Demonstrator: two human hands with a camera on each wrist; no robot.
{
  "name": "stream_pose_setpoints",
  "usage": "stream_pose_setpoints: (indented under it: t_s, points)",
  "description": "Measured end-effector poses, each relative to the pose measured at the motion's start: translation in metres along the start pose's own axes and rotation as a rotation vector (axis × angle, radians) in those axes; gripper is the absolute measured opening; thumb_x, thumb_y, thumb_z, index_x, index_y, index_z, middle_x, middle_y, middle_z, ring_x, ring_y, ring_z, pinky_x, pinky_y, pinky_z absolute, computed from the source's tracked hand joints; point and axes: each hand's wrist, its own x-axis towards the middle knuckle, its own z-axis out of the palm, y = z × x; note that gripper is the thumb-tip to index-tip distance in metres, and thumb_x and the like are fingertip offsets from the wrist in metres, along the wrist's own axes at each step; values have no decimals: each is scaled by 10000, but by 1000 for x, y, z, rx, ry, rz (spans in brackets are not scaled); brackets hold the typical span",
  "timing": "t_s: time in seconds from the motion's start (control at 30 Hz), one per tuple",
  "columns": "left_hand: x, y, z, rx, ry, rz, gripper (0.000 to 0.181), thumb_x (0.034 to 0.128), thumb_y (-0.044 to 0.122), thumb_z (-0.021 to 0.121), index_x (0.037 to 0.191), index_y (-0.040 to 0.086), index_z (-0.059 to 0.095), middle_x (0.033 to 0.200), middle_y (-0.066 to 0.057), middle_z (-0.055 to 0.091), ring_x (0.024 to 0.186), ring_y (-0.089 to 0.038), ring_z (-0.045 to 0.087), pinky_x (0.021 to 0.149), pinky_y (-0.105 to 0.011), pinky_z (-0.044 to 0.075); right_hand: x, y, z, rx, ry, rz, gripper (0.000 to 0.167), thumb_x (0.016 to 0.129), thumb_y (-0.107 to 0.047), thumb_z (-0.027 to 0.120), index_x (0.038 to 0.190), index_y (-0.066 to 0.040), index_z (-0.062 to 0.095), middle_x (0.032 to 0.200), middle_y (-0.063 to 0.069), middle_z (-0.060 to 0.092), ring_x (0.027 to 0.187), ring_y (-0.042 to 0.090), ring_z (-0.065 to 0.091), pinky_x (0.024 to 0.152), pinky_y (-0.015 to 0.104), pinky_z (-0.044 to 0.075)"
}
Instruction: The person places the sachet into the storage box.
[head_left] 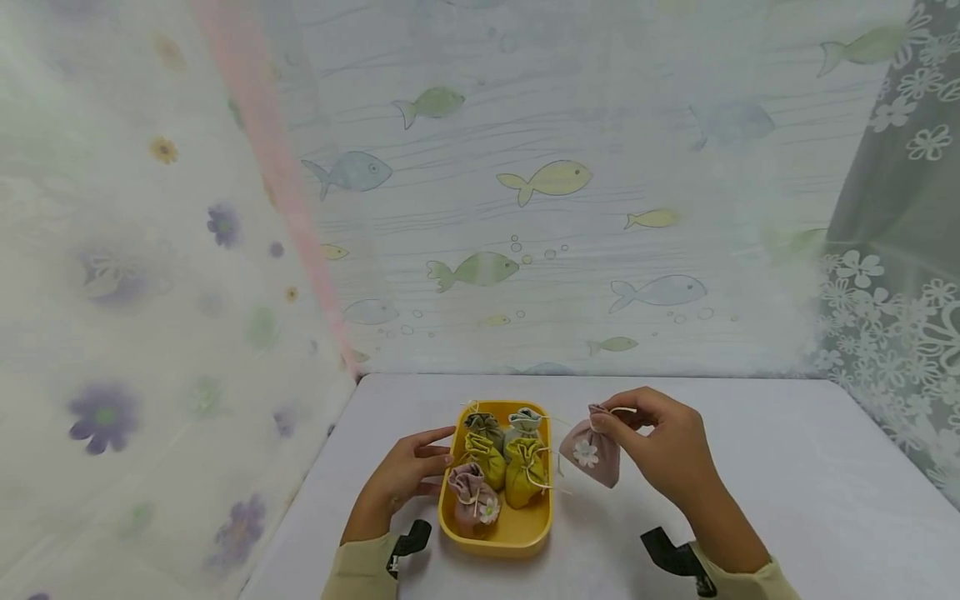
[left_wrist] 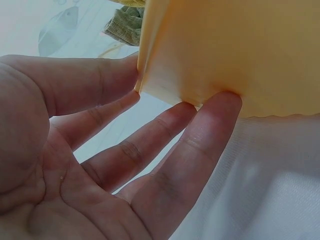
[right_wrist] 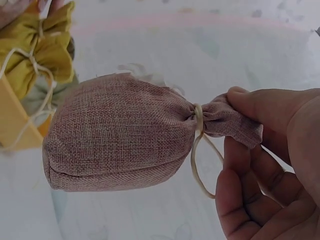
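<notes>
My right hand (head_left: pixel 667 446) pinches the gathered neck of a dusty-pink drawstring pouch (right_wrist: pixel 120 132) between thumb and fingers. The pouch hangs just right of a yellow tray (head_left: pixel 498 546), apart from it, with a white flower on its front in the head view. Beside the tray's left wall, my left hand (head_left: pixel 401 475) touches the outside with fairly straight fingertips (left_wrist: pixel 222 110). Inside the tray sit a second pink pouch (head_left: pixel 468 492) with a flower, two mustard-yellow pouches (head_left: pixel 525 483), a dark green pouch (head_left: pixel 483 427) and a pale grey-green pouch (head_left: pixel 522 423).
The tray stands on a white-covered table (head_left: pixel 787 483). Behind it hangs a fish-print curtain (head_left: pixel 555 333), with a flower-print sheet (head_left: pixel 172 350) on the left and lace-patterned fabric (head_left: pixel 892 308) on the right. Loose cords stick out over the tray's right rim.
</notes>
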Motion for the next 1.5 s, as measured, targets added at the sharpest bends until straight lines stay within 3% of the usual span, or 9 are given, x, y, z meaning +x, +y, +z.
stream_pose_setpoints:
  t_s: [0.23, 0.53, 0.9, 1.3, 1.5]
  points:
    - [0, -1, 0, 1, 0, -7, 627, 955, 257, 754, 1536, 237, 519, 1397, -183, 610, 1044, -230, 724, 808, -423, 649, -5, -11, 13, 78, -46, -39, 151, 871, -250, 853, 977, -318, 770, 949, -176, 741, 740, 47, 674, 676, 220, 588]
    - [0, -1, 0, -3, -5, -4, 631, 957, 257, 751, 1541, 240, 511, 1400, -181, 613, 1057, -234, 727, 807, -426, 649, -15, -25, 34, 152, -117, -18, 153, 874, -277, 847, 967, -354, 754, 921, -214, 710, 770, 45, 663, 681, 251, 605]
    - [2, 1, -2, -12, -10, -12, 631, 953, 249, 756, 1537, 236, 518, 1380, -173, 629, 1046, -233, 728, 811, -429, 648, -24, -27, 57, 215, -161, -9, 121, 888, -321, 826, 963, -362, 740, 911, -208, 711, 784, 40, 675, 684, 269, 614]
    - [3, 0, 0, -18, -10, -24, 630, 955, 243, 754, 1538, 241, 515, 1389, -178, 621, 1049, -230, 723, 820, -441, 646, -32, -25, 74, 177, -232, -24, 174, 870, -227, 849, 932, -344, 736, 889, -235, 676, 773, -3, 640, 688, 246, 605]
    - [3, 0, 0, -29, -14, -23, 633, 958, 235, 751, 1543, 237, 508, 1387, -181, 623, 1055, -238, 725, 817, -443, 647, -37, -24, 81, 142, -361, -4, 94, 899, -283, 823, 909, -336, 746, 868, -223, 654, 773, -10, 612, 671, 221, 580]
